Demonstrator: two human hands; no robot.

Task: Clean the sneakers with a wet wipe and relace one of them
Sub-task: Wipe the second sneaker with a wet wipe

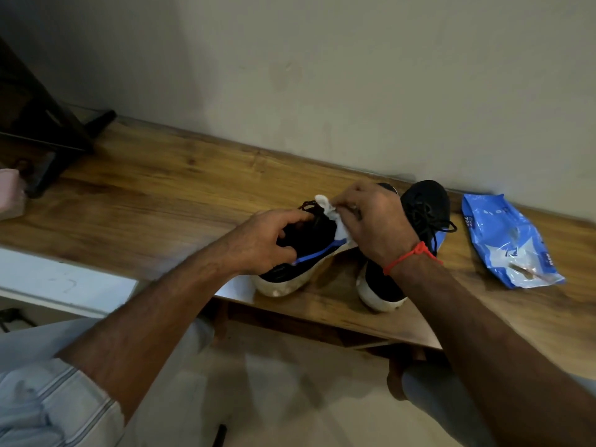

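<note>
On a long wooden bench (161, 195) with a warm, streaked grain, two black knit sneakers with thick, scuffed white soles sit close to the front edge, heels toward the person. The left sneaker (300, 253) is tipped onto its side, a thin blue stripe running above its sole; the left hand (264, 243) grips it round the collar, fingers curled into the opening. The right hand (371, 221) pinches a crumpled white wet wipe (335, 221) against that shoe's upper near the loose black laces, fingers bent tight around the cloth. A red thread bracelet (409, 256) circles the right wrist. The right sneaker (425, 204) stands upright just beside, toe near the back edge, laces slack. Well apart toward the right end lies a glossy, creased blue wipes packet (506, 240), flat on the wood
</note>
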